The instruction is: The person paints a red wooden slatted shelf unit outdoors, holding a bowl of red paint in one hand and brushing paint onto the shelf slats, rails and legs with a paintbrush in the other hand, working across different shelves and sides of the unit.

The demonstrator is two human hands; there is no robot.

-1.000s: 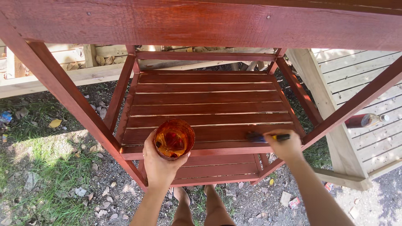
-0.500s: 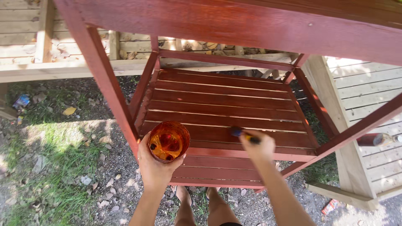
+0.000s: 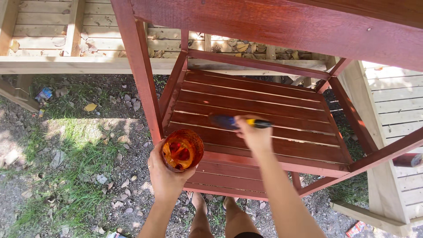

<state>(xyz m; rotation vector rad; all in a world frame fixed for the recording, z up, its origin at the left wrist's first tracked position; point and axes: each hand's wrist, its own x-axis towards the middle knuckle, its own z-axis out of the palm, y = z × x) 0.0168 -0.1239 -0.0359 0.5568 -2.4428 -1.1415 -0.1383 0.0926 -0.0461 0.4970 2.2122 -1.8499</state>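
Where the red-stained wooden frame (image 3: 282,31) fills the top of the view, with its thick top rail and one leg (image 3: 140,75) coming down on the left. Below the rail, a slatted lower shelf (image 3: 282,145) in the same dark red, slats running left to right, wet-looking and glossy in places. Behind and to the right, pale unpainted decking (image 3: 396,110) and boards. On the left, ground (image 3: 66,154) with patchy grass, small stones and dry leaves, partly in sun.

In front of the shelf's near left corner, the left hand (image 3: 166,176), its grip closed around a round clear cup (image 3: 182,150) with orange-red liquid inside, held upright and close to the shelf edge, not resting on it. Over the middle slats, the right hand (image 3: 253,134), grip closed on a brush (image 3: 235,122) with a yellow and black handle; dark bristle end pointing left, just above or touching a slat, cannot tell which because of blur. At the bottom, between the arms, two bare feet (image 3: 211,205) on the gravel.
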